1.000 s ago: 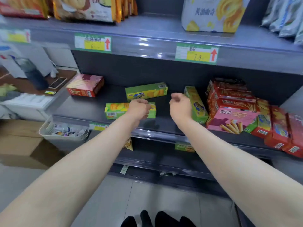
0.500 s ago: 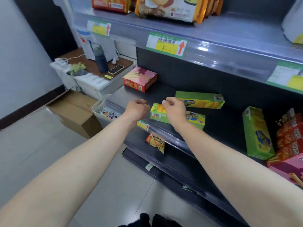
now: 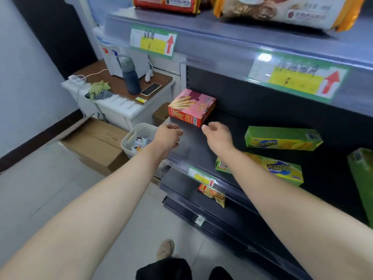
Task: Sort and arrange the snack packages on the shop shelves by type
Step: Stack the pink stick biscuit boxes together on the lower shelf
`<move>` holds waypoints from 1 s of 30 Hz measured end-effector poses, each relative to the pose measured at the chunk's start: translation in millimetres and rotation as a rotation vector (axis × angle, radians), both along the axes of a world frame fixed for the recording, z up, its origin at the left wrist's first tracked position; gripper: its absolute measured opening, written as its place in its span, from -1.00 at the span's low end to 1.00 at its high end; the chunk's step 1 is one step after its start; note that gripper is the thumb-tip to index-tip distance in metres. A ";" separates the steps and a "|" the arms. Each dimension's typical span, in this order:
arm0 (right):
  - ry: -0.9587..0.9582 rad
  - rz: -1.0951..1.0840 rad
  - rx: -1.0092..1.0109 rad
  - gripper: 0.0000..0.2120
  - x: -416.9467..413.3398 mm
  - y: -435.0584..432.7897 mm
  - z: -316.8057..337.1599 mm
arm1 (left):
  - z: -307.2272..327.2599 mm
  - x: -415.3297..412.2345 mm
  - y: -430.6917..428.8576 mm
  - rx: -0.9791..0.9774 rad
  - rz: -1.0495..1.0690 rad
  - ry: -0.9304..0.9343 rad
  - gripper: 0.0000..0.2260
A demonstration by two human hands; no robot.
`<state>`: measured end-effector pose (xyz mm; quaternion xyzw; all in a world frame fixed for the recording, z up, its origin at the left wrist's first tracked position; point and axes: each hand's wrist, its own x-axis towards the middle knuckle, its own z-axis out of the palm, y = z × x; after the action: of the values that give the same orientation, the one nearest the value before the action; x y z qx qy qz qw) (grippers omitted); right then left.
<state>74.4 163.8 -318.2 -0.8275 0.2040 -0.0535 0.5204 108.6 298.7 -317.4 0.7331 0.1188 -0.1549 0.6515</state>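
Pink-and-red cardboard box of biscuit sticks [image 3: 191,107], flat and alone at the far left end of the dark metal shelf [image 3: 201,150], with nothing of its kind beside it. Just near of it, left hand [image 3: 168,136] and right hand [image 3: 217,136], both loosely curled and narrow, holding nothing, neither touching the box.

Further right, three long green cardboard boxes of one type: the far green box [image 3: 282,139], the near green box [image 3: 278,168] at the shelf lip and partly under the right forearm, and a third green box [image 3: 363,178] cut off at the right edge. Scattered at odd angles, not lined up.

Judged from that: early to midway. Left to do: gathering the green ones into a row, and placing the pink box with its kind.

Below, a lone orange snack bag [image 3: 214,195] on the lower shelf.

Left, on the floor, a white slotted plastic basket [image 3: 139,134] with small wrapped packets inside, count unclear. Beside it a brown cardboard carton [image 3: 94,142], contents hidden.
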 end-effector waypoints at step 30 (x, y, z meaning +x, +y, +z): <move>0.088 -0.453 0.648 -0.63 131.8 35.1 -55.0 | -67.8 184.2 22.4 0.053 -0.065 0.087 -0.83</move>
<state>206.2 198.9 -373.2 -0.5561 0.4097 -0.0643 0.7203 292.8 321.2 -385.1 0.7460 0.1270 -0.2045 0.6209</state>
